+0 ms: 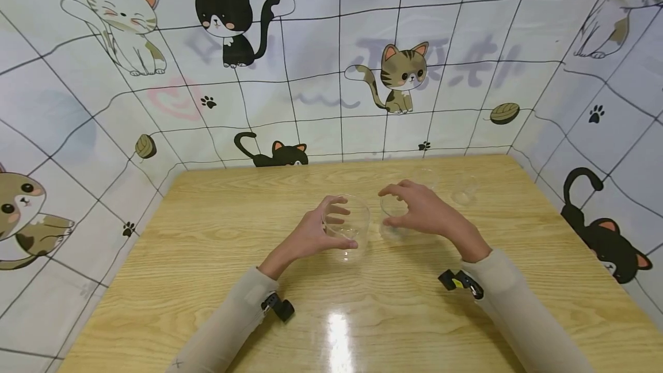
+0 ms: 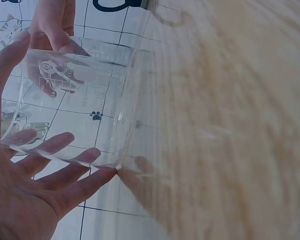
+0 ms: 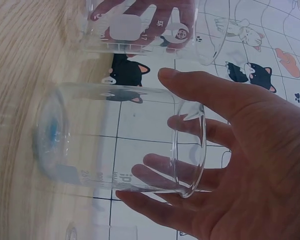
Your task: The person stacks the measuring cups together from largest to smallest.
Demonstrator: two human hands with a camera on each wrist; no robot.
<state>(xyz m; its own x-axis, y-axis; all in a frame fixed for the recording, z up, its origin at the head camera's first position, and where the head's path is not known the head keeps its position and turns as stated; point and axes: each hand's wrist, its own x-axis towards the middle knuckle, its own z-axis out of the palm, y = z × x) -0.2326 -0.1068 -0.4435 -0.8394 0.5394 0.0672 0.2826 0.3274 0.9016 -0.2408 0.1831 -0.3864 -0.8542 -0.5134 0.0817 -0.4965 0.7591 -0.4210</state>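
Left hand is curling its fingers around the larger glass beaker at table centre; right hand is cupping the smaller beaker just at its 3 o'clock, both standing upright. Judging this as the grasping step: lifting next calls for firmer, level grips. Two more clear vessels toward 1 o'clock are too faint to identify.

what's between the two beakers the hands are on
Nothing: in the head view only a narrow strip of bare wooden table separates the larger beaker from the smaller beaker.
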